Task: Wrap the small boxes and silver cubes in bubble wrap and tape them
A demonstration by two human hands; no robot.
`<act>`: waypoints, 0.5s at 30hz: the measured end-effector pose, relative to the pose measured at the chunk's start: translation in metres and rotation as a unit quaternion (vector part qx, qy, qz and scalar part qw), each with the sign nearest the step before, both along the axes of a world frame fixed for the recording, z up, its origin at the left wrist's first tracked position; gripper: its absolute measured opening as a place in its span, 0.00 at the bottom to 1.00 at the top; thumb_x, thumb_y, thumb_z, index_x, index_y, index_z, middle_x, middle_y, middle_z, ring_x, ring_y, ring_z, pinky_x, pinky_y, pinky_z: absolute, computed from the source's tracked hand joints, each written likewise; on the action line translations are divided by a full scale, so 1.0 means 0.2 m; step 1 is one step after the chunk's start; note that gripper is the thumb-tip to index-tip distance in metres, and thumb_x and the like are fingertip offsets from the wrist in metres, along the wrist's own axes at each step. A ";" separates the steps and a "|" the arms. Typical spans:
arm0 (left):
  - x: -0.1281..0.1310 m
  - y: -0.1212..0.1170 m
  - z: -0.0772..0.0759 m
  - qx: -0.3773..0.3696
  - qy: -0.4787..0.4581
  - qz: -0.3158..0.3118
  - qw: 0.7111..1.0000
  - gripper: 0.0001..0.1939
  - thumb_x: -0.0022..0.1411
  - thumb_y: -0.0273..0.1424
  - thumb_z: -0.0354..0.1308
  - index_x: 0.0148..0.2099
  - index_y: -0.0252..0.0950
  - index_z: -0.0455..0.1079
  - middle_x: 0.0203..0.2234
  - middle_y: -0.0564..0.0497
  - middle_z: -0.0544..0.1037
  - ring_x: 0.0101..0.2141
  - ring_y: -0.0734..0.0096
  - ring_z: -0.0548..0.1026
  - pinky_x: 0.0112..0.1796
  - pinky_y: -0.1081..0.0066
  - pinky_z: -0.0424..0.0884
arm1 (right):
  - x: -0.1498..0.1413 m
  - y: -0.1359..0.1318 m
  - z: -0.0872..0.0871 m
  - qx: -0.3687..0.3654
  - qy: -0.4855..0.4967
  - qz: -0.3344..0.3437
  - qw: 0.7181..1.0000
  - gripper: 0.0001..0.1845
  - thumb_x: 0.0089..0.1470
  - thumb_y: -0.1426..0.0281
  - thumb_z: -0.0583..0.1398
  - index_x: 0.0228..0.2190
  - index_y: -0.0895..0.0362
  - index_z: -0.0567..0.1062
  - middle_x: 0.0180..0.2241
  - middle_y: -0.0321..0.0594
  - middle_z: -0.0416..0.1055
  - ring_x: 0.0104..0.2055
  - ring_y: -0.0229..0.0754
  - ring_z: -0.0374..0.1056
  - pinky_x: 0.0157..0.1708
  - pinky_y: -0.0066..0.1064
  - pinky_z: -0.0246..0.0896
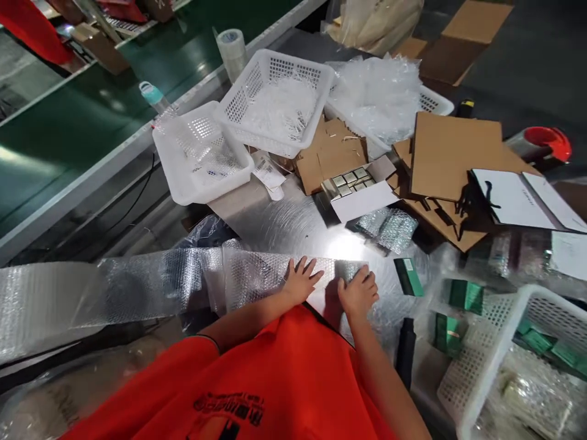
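A long strip of bubble wrap (pixel 257 275) runs from a roll (pixel 36 305) at the left to the metal tabletop in front of me. My left hand (pixel 302 281) lies flat on the strip with its fingers spread. At the strip's right end, my right hand (pixel 359 294) has its thumb and fingers around a folded, greyish-green part of the wrap. Whether something lies inside that fold is hard to see. A green box (pixel 408 277) rests to the right of my right hand.
White baskets (pixel 275 146) and a paper box of small gold-coloured boxes (pixel 353 182) stand beyond. Cardboard sheets (pixel 454 153) and a white bag (pixel 513 198) lie at right. Nearer are more green boxes (pixel 465 295) and a basket (pixel 481 360). A green conveyor (pixel 114 116) passes behind.
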State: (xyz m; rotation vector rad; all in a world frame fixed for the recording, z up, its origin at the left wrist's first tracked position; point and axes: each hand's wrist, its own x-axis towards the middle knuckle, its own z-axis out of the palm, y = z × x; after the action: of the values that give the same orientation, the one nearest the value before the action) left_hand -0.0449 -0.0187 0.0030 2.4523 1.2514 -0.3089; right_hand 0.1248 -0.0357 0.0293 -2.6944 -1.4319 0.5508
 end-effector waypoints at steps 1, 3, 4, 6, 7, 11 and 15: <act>0.00 0.01 0.01 0.003 0.006 -0.009 1.000 0.32 0.66 0.35 0.58 0.70 0.46 0.58 0.71 0.41 0.52 0.69 0.40 0.49 0.62 0.31 0.49 | 0.03 0.00 0.00 -0.001 0.033 -0.003 0.999 0.45 0.57 0.59 0.55 0.67 0.68 0.48 0.66 0.69 0.51 0.64 0.69 0.55 0.58 0.58 0.53; 0.02 0.03 0.04 0.008 0.012 -0.036 0.999 0.30 0.66 0.35 0.58 0.69 0.41 0.61 0.71 0.39 0.54 0.69 0.42 0.49 0.63 0.34 0.49 | 0.14 -0.04 0.01 0.032 0.101 -0.006 0.994 0.49 0.55 0.55 0.57 0.67 0.69 0.47 0.66 0.68 0.51 0.66 0.66 0.53 0.60 0.55 0.53; 0.03 0.04 0.05 0.009 0.010 -0.054 0.998 0.28 0.67 0.35 0.58 0.68 0.39 0.62 0.70 0.39 0.55 0.69 0.44 0.50 0.64 0.36 0.49 | 0.21 -0.09 0.01 0.067 0.122 -0.008 0.990 0.50 0.54 0.53 0.57 0.67 0.69 0.47 0.65 0.67 0.52 0.66 0.63 0.53 0.61 0.53 0.53; 0.06 0.05 0.06 0.006 0.001 -0.091 0.996 0.27 0.68 0.34 0.56 0.67 0.35 0.63 0.70 0.38 0.56 0.69 0.47 0.51 0.66 0.42 0.49 | 0.34 -0.23 0.03 0.136 0.110 -0.028 0.984 0.46 0.56 0.54 0.54 0.65 0.69 0.51 0.62 0.66 0.58 0.64 0.60 0.57 0.61 0.50 0.55; 0.07 0.06 0.06 0.004 -0.005 -0.105 0.994 0.26 0.68 0.33 0.55 0.66 0.34 0.63 0.70 0.38 0.56 0.69 0.49 0.52 0.66 0.45 0.50 | 0.38 -0.32 0.04 0.149 0.077 -0.048 0.985 0.41 0.57 0.55 0.53 0.64 0.69 0.55 0.60 0.66 0.62 0.62 0.60 0.60 0.60 0.51 0.56; 0.08 0.09 0.04 -0.006 -0.020 -0.128 0.992 0.27 0.67 0.27 0.53 0.68 0.33 0.60 0.69 0.38 0.57 0.68 0.54 0.56 0.65 0.53 0.55 | 0.44 -0.64 0.02 0.043 -0.077 -0.170 0.982 0.34 0.58 0.57 0.50 0.56 0.70 0.66 0.51 0.72 0.67 0.55 0.73 0.65 0.47 0.61 0.63; 0.06 0.14 0.03 -0.023 -0.019 -0.146 0.989 0.30 0.66 0.27 0.55 0.68 0.35 0.59 0.69 0.39 0.58 0.66 0.55 0.60 0.62 0.57 0.61 | 0.44 -0.78 -0.07 -0.021 -0.089 -0.236 0.967 0.33 0.59 0.58 0.47 0.57 0.66 0.68 0.49 0.74 0.67 0.52 0.73 0.66 0.38 0.60 0.65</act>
State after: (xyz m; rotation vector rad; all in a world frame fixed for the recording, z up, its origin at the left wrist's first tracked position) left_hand -0.0332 0.0097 0.0094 2.5868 0.8573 -0.3615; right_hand 0.2125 -0.1909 0.0152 -3.0302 -0.7517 0.3105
